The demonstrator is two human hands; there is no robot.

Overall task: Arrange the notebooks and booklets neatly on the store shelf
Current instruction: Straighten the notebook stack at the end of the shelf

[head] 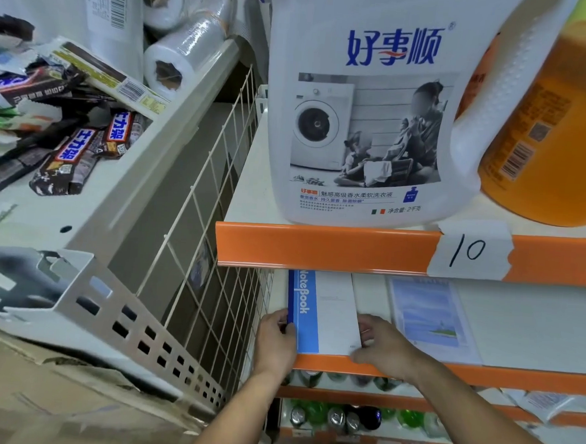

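Observation:
A white notebook (327,313) with a blue spine marked "Notebook" lies flat on the lower shelf (525,325), at its left end. My left hand (275,341) grips its left spine edge near the front corner. My right hand (381,345) holds its right edge, fingers curled over the cover. To the right of it a pale blue booklet (429,319) with a seascape cover lies flat on the same shelf, apart from the notebook. The back parts of both are hidden under the upper shelf.
An orange shelf lip (317,247) with a taped "10" label (470,249) hangs just above. A large white detergent jug (370,106) and an orange bottle (547,134) stand on top. A wire divider (214,251) stands left. Snack bars (66,149) fill the left bin; drink cans (338,416) sit below.

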